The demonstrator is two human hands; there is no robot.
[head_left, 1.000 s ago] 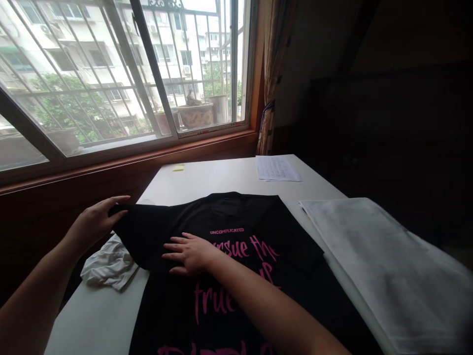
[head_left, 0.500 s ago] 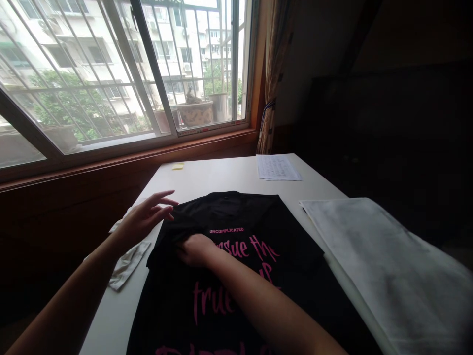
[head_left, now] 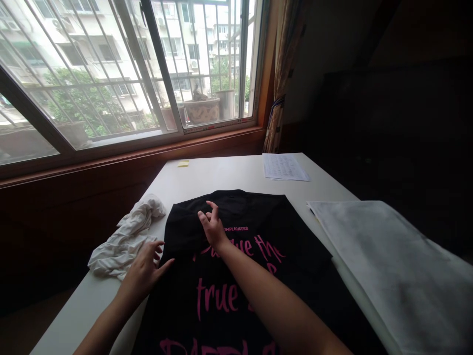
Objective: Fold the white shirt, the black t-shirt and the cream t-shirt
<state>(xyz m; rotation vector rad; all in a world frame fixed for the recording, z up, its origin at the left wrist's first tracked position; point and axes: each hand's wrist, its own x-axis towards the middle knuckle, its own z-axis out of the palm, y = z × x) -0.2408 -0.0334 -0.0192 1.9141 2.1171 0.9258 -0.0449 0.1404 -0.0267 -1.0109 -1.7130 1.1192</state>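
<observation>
A black T-shirt [head_left: 306, 256] lies spread on a white table [head_left: 70, 315], and its collar points to the far end. Large pink letters go across it, and their lower rows are nearest to the person. At the left edge of the shirt is the left hand [head_left: 143, 266]; its grip is loose, with the thumb and fingers apart. The right hand [head_left: 213, 230] is over the upper part of the shirt, its grip released, the fingers half bent and pointing to the collar. Near this hand, at the left, the sleeve side is folded inward upon the chest.

To the left of the shirt lies a crumpled white cloth [head_left: 123, 241]. To the right there is a big pale grey cloth [head_left: 384, 261], rather flat. Farther, at the far end of the table, are a yellow note [head_left: 183, 163] on the left and some papers [head_left: 284, 166] on the right. Behind them hangs a tied curtain [head_left: 283, 64], beside the window [head_left: 157, 44]. Outside, one sees plant pots [head_left: 202, 111], metal bars, trees and pale buildings.
</observation>
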